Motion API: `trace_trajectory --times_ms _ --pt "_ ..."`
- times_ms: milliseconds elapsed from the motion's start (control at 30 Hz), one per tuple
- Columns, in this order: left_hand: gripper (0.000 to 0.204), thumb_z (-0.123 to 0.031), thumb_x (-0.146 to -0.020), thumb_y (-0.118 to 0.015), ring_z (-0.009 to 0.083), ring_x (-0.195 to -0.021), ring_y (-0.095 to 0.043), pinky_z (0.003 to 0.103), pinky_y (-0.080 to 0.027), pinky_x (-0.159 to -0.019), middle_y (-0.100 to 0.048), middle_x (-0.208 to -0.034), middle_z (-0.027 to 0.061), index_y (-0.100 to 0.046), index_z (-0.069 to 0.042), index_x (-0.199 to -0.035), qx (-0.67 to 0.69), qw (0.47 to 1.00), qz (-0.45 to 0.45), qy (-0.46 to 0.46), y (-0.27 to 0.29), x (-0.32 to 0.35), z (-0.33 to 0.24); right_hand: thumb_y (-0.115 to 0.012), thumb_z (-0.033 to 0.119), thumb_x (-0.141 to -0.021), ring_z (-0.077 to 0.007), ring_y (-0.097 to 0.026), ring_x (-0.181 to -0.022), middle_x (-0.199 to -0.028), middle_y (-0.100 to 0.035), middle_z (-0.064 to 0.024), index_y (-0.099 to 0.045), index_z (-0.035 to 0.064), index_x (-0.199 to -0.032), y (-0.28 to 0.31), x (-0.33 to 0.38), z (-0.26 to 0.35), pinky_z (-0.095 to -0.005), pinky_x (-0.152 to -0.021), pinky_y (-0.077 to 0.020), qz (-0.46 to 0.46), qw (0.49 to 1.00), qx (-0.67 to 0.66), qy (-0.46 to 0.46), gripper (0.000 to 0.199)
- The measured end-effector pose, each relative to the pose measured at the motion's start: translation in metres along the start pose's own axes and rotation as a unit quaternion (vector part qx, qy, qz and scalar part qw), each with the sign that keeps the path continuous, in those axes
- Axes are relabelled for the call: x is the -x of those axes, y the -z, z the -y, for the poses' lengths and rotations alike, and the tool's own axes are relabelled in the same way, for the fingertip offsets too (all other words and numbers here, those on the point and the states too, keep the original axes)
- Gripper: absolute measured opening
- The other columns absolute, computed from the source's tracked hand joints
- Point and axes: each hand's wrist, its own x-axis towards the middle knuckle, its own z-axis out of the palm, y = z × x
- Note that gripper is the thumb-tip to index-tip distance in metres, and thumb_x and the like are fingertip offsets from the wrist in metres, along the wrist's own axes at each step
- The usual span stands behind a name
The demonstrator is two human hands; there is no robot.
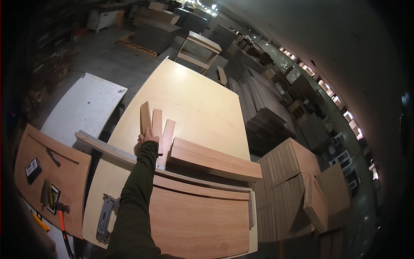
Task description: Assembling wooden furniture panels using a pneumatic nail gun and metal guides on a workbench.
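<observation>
My left hand (148,136), in a dark green sleeve, is closed around the near end of a short wooden strip (145,115). That strip tilts up from the pale tabletop (194,101). Two more wooden strips, a middle strip (158,125) and a right-hand strip (168,137), lie just right of the hand. Beyond them, a stack of longer wooden boards (211,159) runs to the right. Nearer to me lies a wide wood-grain panel (198,220) with a rail (202,177) along its far edge. My right hand is out of view.
At the left, a wooden board (73,190) carries a small box (32,170) and a hammer (63,220) with an orange handle. A grey metal tool (105,218) lies beside my forearm. Stacked panels (280,172) stand at the right, and a white board (84,108) lies far left.
</observation>
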Motion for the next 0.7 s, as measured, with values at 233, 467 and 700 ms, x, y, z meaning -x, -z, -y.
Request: trace_trajectory --times_ms 233,467,700 --pt "0.065 -0.031 -0.066 -0.066 0.0309 -0.105 -0.042 0.041 -0.039 -0.086 -0.04 -0.112 0.013 -0.036 -0.023 -0.123 -0.151 0.981 0.083 -0.087 -0.022 0.034 -0.024 -0.063 0.024 -0.078 -0.0238 -0.055 -0.093 -0.101 -0.057 -0.0143 -0.056 0.0054 -0.105 0.213 -0.065 0.162 -0.0322 -0.081 -0.0443 -0.011 0.912 -0.36 -0.197 0.033" --pt "0.031 -0.025 -0.084 -0.042 0.0154 -0.054 -0.056 0.026 -0.047 -0.045 -0.058 -0.068 0.0082 -0.055 -0.001 -0.099 0.581 0.703 0.403 0.073 0.047 0.022 0.058 -0.065 0.019 -0.075 -0.0201 -0.057 -0.089 -0.094 -0.059 -0.014 -0.056 0.0037 -0.102 0.191 -0.092 0.167 -0.0308 -0.076 -0.0465 -0.087 0.911 -0.384 -0.124 0.032" --pt "0.063 -0.026 -0.07 -0.051 0.0259 -0.088 -0.057 0.033 -0.05 -0.074 -0.051 -0.109 0.0183 -0.035 0.004 -0.123 0.589 0.617 0.521 -0.012 0.19 0.195 0.075 -0.061 0.012 -0.076 -0.0216 -0.05 -0.105 -0.111 -0.052 -0.013 -0.044 0.0006 -0.114 0.272 -0.206 0.304 -0.0316 -0.088 -0.0402 0.04 0.796 -0.602 0.054 0.043"
